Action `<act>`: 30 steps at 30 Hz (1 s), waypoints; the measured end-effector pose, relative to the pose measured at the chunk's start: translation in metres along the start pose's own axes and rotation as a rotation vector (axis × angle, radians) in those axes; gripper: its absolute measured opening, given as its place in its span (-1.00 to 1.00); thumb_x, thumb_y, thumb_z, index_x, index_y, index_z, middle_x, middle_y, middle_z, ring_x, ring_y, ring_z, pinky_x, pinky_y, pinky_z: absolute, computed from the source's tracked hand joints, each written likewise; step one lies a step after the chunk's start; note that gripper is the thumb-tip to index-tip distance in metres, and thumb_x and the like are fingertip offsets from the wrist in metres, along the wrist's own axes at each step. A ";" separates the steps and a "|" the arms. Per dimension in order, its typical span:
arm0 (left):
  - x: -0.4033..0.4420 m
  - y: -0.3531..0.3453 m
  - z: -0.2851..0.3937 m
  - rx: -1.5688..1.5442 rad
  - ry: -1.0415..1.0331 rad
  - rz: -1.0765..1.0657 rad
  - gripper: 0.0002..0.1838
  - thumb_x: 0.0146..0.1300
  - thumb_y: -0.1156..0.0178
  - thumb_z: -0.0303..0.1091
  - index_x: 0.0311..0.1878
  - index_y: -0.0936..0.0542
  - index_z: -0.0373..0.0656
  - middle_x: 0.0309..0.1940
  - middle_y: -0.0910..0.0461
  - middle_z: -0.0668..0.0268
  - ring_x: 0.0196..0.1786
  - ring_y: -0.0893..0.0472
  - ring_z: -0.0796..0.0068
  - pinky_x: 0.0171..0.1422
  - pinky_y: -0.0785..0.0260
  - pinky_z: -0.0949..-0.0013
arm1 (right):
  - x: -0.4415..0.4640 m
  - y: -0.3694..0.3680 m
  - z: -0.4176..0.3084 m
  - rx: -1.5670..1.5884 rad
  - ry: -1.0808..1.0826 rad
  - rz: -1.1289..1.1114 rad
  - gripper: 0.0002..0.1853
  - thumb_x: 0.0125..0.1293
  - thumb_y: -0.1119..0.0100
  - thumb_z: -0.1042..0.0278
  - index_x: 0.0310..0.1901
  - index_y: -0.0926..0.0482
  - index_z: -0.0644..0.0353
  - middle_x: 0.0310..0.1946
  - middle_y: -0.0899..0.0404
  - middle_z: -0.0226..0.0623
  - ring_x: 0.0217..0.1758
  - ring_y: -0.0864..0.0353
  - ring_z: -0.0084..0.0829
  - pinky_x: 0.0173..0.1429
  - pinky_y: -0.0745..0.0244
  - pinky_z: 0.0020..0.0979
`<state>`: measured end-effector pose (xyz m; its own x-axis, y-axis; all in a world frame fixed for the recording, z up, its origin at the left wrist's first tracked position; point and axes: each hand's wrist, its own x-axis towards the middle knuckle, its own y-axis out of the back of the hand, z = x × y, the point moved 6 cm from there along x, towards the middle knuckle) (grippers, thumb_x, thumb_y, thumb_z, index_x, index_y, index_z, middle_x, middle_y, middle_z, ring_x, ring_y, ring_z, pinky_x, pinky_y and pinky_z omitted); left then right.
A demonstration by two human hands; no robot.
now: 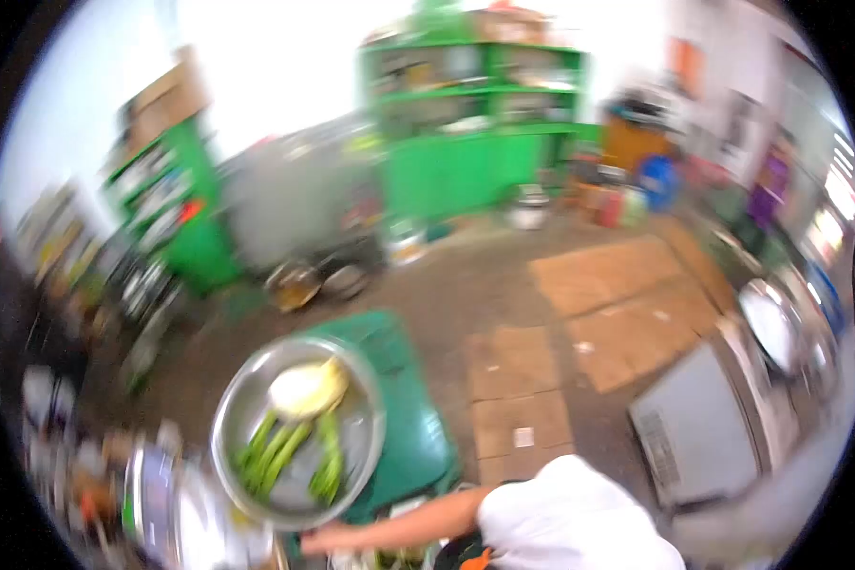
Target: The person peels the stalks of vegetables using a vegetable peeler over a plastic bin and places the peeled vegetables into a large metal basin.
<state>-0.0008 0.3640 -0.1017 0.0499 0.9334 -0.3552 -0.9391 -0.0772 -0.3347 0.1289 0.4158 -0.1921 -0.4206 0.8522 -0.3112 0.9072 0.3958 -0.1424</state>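
A round metal basin [222, 432] rests on a green table or stool top [404, 437]. Inside it are several long green stalk vegetables [280, 456] and one pale, yellowish-white vegetable [299, 389], perhaps a cabbage. From the bottom of the view a bare arm in a white sleeve crosses leftward, apparently my right arm. It ends in my right hand [321, 542], just below the basin's near rim. Blur hides its fingers, so I cannot tell whether it touches or holds anything. My left hand is out of view. Some greens [399, 559] show under the forearm.
Shiny metal cookware [195, 518] stands at the lower left. Flattened cardboard [617, 275] covers part of the floor. A grey box-like appliance [698, 427] is at right. Green cabinets [446, 176] and floor pots [294, 285] are farther off. A person in purple [769, 190] stands far right.
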 end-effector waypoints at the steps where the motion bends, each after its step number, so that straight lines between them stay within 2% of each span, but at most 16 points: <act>1: -0.018 0.020 -0.016 -0.123 0.014 0.021 -0.61 0.13 -0.03 -0.31 0.01 -0.33 -0.27 -0.25 -0.46 0.16 -0.32 -0.45 0.37 -0.27 -0.29 0.35 | -0.012 0.005 -0.017 -0.072 0.047 0.130 -0.52 -0.01 -0.12 0.05 -0.05 -0.42 0.10 -0.21 -0.48 -0.27 -0.28 -0.45 -0.45 -0.20 -0.39 -0.37; 2: -0.038 0.039 -0.032 -0.212 0.019 0.042 -0.62 0.12 -0.03 -0.33 0.01 -0.33 -0.26 -0.26 -0.46 0.18 -0.34 -0.45 0.39 -0.29 -0.30 0.35 | -0.017 -0.009 -0.029 -0.001 -0.021 -0.017 -0.63 -0.05 -0.15 0.08 -0.31 -0.46 0.20 -0.39 -0.50 -0.30 -0.44 -0.45 -0.48 -0.34 -0.40 -0.41; 3: -0.053 0.045 -0.045 -0.258 0.021 0.040 -0.62 0.11 -0.04 -0.35 0.01 -0.34 -0.25 -0.28 -0.47 0.20 -0.37 -0.46 0.41 -0.32 -0.32 0.36 | -0.037 -0.003 -0.065 -0.068 -0.044 0.210 -0.75 -0.07 -0.22 0.29 -0.36 -0.43 0.18 -0.54 -0.47 -0.37 -0.40 -0.46 -0.49 -0.35 -0.40 -0.44; 4: -0.070 0.050 -0.058 -0.278 0.012 0.060 -0.62 0.10 -0.04 -0.37 0.01 -0.34 -0.24 -0.29 -0.48 0.22 -0.39 -0.47 0.43 -0.35 -0.33 0.37 | -0.023 -0.016 -0.045 0.148 0.035 0.260 -0.77 -0.10 -0.23 0.46 -0.38 -0.39 0.19 -0.55 -0.45 -0.37 -0.46 -0.43 -0.51 -0.38 -0.39 -0.46; 5: -0.083 0.019 -0.043 -0.148 -0.002 0.202 -0.67 0.17 0.03 -0.39 0.02 -0.32 -0.25 -0.36 -0.44 0.30 -0.48 -0.39 0.58 -0.40 -0.27 0.52 | -0.030 -0.020 -0.065 0.062 0.177 0.292 -0.78 -0.09 -0.19 0.55 -0.40 -0.35 0.19 -0.57 -0.43 -0.38 -0.52 -0.40 -0.54 -0.43 -0.38 -0.48; 7: -0.091 0.020 -0.055 -0.194 0.015 0.165 -0.65 0.18 0.08 -0.44 0.06 -0.29 -0.27 -0.33 -0.44 0.24 -0.43 -0.40 0.51 -0.35 -0.28 0.49 | -0.034 -0.042 -0.086 0.236 0.252 0.199 -0.75 -0.11 -0.17 0.52 -0.43 -0.27 0.18 -0.60 -0.38 -0.42 -0.60 -0.33 -0.66 -0.56 -0.24 -0.60; 9: -0.106 0.013 -0.059 -0.285 -0.045 0.176 -0.69 0.20 0.12 -0.43 0.02 -0.31 -0.30 -0.32 -0.44 0.20 -0.39 -0.41 0.47 -0.32 -0.29 0.46 | -0.039 -0.066 -0.088 0.381 0.295 0.120 -0.74 -0.07 -0.12 0.56 -0.44 -0.21 0.17 -0.67 -0.31 -0.51 -0.64 -0.25 -0.75 -0.59 -0.14 -0.66; 12: -0.116 0.024 -0.071 -0.367 -0.038 0.211 -0.76 0.18 0.15 -0.42 -0.13 -0.33 -0.35 -0.38 -0.42 0.17 -0.42 -0.41 0.40 -0.32 -0.29 0.41 | -0.049 -0.104 -0.089 0.182 0.428 0.047 -0.73 -0.07 -0.13 0.54 -0.44 -0.19 0.18 -0.70 -0.29 -0.53 -0.66 -0.21 -0.75 -0.59 -0.12 -0.66; 14: -0.121 0.029 -0.077 -0.415 -0.064 0.198 -0.76 0.16 0.16 -0.44 -0.13 -0.33 -0.35 -0.40 -0.41 0.16 -0.43 -0.40 0.40 -0.33 -0.28 0.40 | -0.059 -0.124 -0.090 0.073 0.552 0.030 -0.71 -0.08 -0.15 0.50 -0.41 -0.19 0.19 -0.75 -0.27 -0.48 -0.68 -0.24 -0.71 -0.57 -0.18 -0.62; 17: -0.128 0.033 -0.086 -0.418 -0.055 0.217 -0.75 0.12 0.20 -0.46 -0.15 -0.32 -0.37 -0.47 -0.39 0.15 -0.45 -0.38 0.39 -0.36 -0.26 0.39 | -0.068 -0.134 -0.084 -0.131 0.521 -0.001 -0.69 -0.10 -0.17 0.47 -0.39 -0.19 0.18 -0.78 -0.27 -0.42 -0.72 -0.27 -0.64 -0.58 -0.22 -0.57; 18: -0.132 0.034 -0.087 -0.433 -0.059 0.261 -0.74 0.12 0.20 -0.46 -0.14 -0.32 -0.36 -0.46 -0.39 0.16 -0.45 -0.37 0.40 -0.36 -0.26 0.39 | -0.070 -0.139 -0.085 -0.197 0.582 0.000 -0.68 -0.10 -0.17 0.47 -0.39 -0.19 0.18 -0.80 -0.25 -0.38 -0.76 -0.28 -0.56 -0.60 -0.23 -0.54; 23: -0.148 0.034 -0.090 -0.509 -0.105 0.330 -0.74 0.14 0.20 -0.46 -0.10 -0.30 -0.31 -0.41 -0.39 0.18 -0.43 -0.36 0.43 -0.37 -0.25 0.41 | -0.070 -0.152 -0.077 -0.213 0.552 -0.053 -0.69 -0.10 -0.16 0.47 -0.39 -0.19 0.18 -0.81 -0.27 -0.38 -0.77 -0.29 -0.53 -0.61 -0.25 -0.51; 26: -0.156 0.032 -0.090 -0.483 -0.147 0.328 -0.68 0.19 0.20 -0.46 0.03 -0.26 -0.29 -0.37 -0.38 0.23 -0.42 -0.35 0.50 -0.37 -0.23 0.47 | -0.059 -0.152 -0.064 -0.141 0.594 0.003 -0.69 -0.10 -0.15 0.50 -0.37 -0.20 0.20 -0.77 -0.30 -0.35 -0.75 -0.35 -0.54 -0.60 -0.28 -0.51; 27: -0.157 0.032 -0.093 -0.438 -0.118 0.335 -0.64 0.21 0.19 -0.45 0.09 -0.22 -0.28 -0.37 -0.37 0.25 -0.42 -0.34 0.53 -0.37 -0.23 0.50 | -0.052 -0.147 -0.071 -0.091 0.400 0.069 -0.70 -0.11 -0.16 0.49 -0.40 -0.21 0.20 -0.73 -0.33 -0.36 -0.73 -0.36 -0.57 -0.58 -0.30 -0.50; 29: -0.161 0.032 -0.100 -0.391 -0.087 0.338 -0.60 0.23 0.18 -0.44 0.15 -0.19 -0.28 -0.36 -0.37 0.28 -0.42 -0.32 0.56 -0.37 -0.22 0.52 | -0.012 -0.138 -0.052 0.134 0.333 0.080 -0.69 -0.14 -0.19 0.46 -0.43 -0.21 0.20 -0.69 -0.36 -0.38 -0.67 -0.37 -0.59 -0.55 -0.32 -0.50; 30: -0.164 0.032 -0.101 -0.358 -0.107 0.335 -0.58 0.24 0.17 -0.43 0.18 -0.16 -0.27 -0.36 -0.37 0.29 -0.42 -0.32 0.58 -0.37 -0.21 0.54 | -0.002 -0.134 -0.048 0.138 0.333 0.083 -0.69 -0.14 -0.19 0.46 -0.43 -0.21 0.20 -0.69 -0.36 -0.38 -0.67 -0.37 -0.59 -0.55 -0.32 -0.50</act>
<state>-0.0047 0.1733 -0.1419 -0.2868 0.8661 -0.4094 -0.7210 -0.4766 -0.5030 0.0076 0.3775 -0.1276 -0.3027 0.9531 -0.0078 0.9205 0.2902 -0.2615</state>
